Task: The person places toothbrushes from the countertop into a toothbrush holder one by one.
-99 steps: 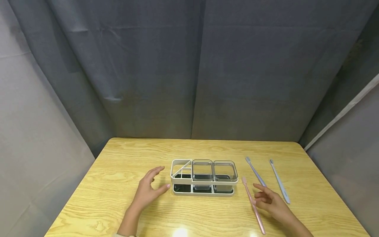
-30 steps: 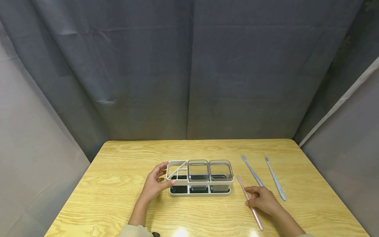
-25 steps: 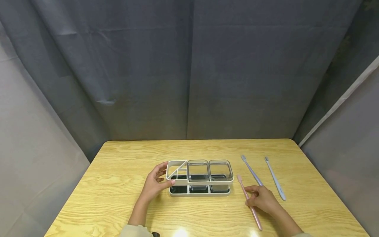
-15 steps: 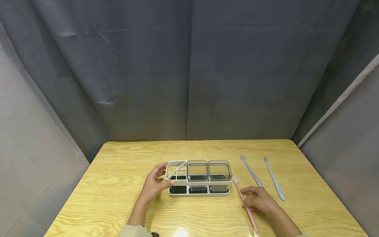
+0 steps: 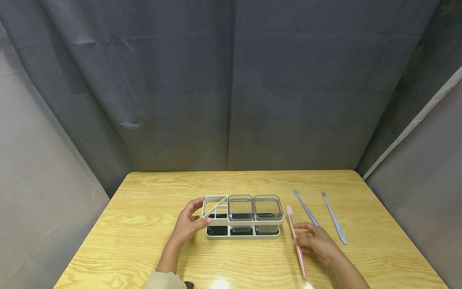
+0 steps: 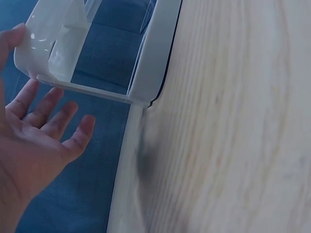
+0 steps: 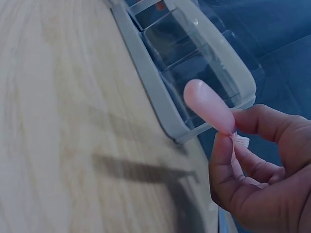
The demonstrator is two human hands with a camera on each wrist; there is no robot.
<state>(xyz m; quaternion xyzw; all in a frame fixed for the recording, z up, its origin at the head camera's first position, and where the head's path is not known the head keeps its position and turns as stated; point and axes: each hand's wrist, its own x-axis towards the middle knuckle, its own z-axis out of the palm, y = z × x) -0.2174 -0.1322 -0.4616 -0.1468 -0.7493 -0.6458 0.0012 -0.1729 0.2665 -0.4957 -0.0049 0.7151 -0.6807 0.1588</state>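
Note:
A white toothbrush holder (image 5: 242,236) with two clear cups (image 5: 268,208) stands mid-table. My left hand (image 5: 197,212) is at its left end, fingers relaxed and spread, the thumb tip against the frame. In the left wrist view the palm (image 6: 39,126) is open beside the holder's corner (image 6: 58,43). My right hand (image 5: 306,240) pinches a pink toothbrush (image 5: 296,247) just right of the holder, raised off the wood. In the right wrist view the fingers (image 7: 223,150) pinch the pink toothbrush (image 7: 208,108) in front of the holder (image 7: 160,97).
Two grey-blue toothbrushes (image 5: 305,208) (image 5: 333,218) lie on the wooden table (image 5: 144,224) to the right of my right hand. Grey curtains close in the back and both sides.
My left hand moved in from beside the holder to touch its left end. My right hand took the pink toothbrush, lifted it and carried it left toward the holder.

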